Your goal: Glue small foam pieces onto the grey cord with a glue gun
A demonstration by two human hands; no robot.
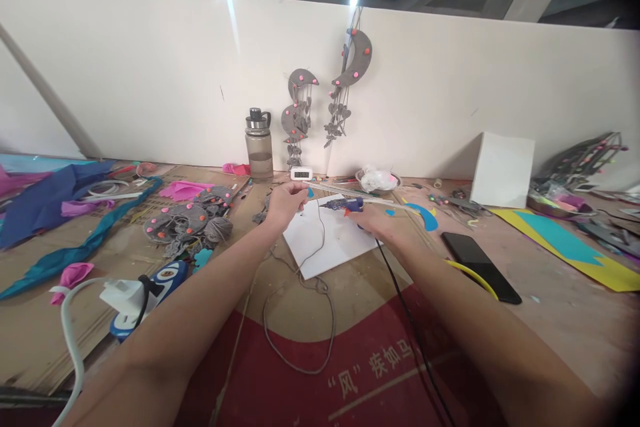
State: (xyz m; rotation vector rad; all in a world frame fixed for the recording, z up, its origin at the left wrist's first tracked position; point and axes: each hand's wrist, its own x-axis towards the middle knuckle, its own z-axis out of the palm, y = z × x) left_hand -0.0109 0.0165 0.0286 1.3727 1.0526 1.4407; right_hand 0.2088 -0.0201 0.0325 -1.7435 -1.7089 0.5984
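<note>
My right hand (367,217) is wrapped round a blue glue gun (356,204), whose nozzle points left above a white sheet (325,240). A black cable runs from it toward the front. To the left, my left hand (289,203) has its fingertips pinched together above the sheet's left edge; what they hold, if anything, is too small to name. A grey cord (323,250) hangs down over the sheet and loops on the cardboard in front.
A bottle (259,157), a small digital clock (301,174) and a bowl (395,182) stand along the wall. Grey yarn pieces (187,220) and a power strip (173,273) lie left, a black phone (480,267) right. Grey moon hangings (363,57) hang on the wall.
</note>
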